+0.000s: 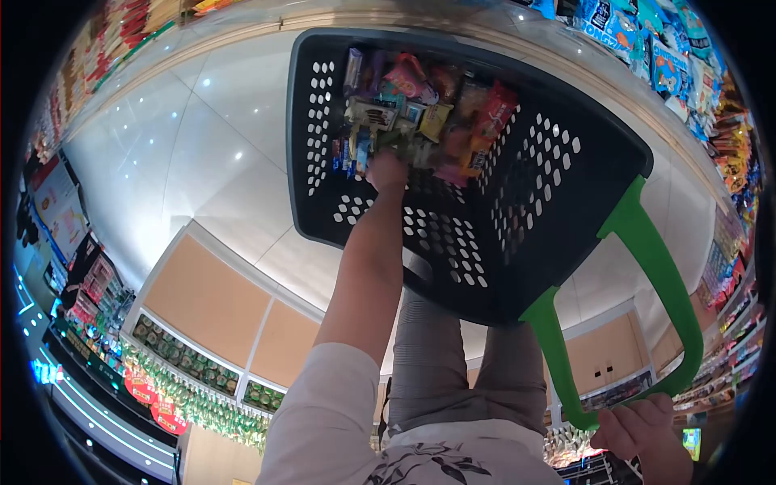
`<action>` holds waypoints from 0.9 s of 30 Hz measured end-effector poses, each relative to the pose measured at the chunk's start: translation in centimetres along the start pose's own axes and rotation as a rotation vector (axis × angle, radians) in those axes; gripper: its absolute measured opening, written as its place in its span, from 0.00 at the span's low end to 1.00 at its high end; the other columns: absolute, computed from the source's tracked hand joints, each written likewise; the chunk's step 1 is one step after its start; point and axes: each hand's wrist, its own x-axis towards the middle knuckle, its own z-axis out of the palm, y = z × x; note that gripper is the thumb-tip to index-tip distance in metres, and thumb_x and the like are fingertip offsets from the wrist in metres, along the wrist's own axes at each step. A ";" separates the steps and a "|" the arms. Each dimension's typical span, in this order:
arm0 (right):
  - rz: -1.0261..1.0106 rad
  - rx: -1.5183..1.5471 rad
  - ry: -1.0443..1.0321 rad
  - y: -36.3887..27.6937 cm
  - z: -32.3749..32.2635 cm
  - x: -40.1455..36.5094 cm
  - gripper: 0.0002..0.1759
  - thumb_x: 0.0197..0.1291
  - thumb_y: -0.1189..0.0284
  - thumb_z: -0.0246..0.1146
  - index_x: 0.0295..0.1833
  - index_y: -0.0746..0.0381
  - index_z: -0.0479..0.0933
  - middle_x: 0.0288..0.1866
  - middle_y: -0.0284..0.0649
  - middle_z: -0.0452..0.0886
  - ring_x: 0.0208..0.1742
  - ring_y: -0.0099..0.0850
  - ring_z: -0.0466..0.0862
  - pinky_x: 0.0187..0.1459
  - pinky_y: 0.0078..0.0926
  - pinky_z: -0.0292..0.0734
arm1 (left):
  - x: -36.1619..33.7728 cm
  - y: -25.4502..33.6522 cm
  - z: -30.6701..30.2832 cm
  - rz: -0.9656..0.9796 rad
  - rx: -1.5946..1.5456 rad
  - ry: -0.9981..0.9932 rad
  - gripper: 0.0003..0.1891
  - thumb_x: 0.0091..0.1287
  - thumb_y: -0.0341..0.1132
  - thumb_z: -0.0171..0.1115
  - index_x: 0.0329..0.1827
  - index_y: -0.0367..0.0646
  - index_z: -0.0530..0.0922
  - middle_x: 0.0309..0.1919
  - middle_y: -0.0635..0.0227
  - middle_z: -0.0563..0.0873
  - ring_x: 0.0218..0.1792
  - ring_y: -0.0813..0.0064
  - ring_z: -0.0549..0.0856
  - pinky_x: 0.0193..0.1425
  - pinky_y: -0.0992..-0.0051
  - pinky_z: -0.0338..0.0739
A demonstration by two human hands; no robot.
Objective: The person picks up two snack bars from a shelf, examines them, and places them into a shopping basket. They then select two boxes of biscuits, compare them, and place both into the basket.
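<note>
Both your hands are at work: your right hand (638, 428) curls closed around the green handle (689, 335), while your left hand (387, 168) reaches into the black basket (558, 263), at the snack packets (436, 121) near its far-left corner, fingers too blurred to tell openness or grip.
</note>
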 end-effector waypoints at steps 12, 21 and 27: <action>-0.024 0.010 0.011 0.3 0.1 -0.2 0.14 0.66 0.56 0.50 0.43 0.55 0.71 0.27 0.27 0.72 0.25 0.22 0.68 0.34 0.28 0.60 | -0.3 -0.3 1.4 -0.190 -0.182 -0.077 0.22 0.59 0.44 0.67 0.49 0.40 0.73 0.49 0.55 0.80 0.51 0.53 0.82 0.51 0.58 0.78; -0.026 0.011 0.085 0.3 0.5 -0.3 0.14 0.66 0.56 0.49 0.45 0.54 0.70 0.28 0.26 0.72 0.27 0.22 0.67 0.33 0.27 0.59 | 0.6 -1.4 4.1 -0.074 -0.251 -0.184 0.20 0.64 0.45 0.60 0.52 0.41 0.72 0.49 0.52 0.81 0.51 0.52 0.82 0.52 0.55 0.78; -0.036 -0.003 0.082 0.3 0.7 -0.4 0.15 0.67 0.54 0.49 0.46 0.53 0.70 0.28 0.26 0.72 0.25 0.22 0.66 0.34 0.27 0.60 | 1.6 1.0 1.7 0.004 -0.231 -0.164 0.28 0.58 0.54 0.64 0.54 0.44 0.73 0.46 0.53 0.84 0.49 0.51 0.83 0.51 0.54 0.78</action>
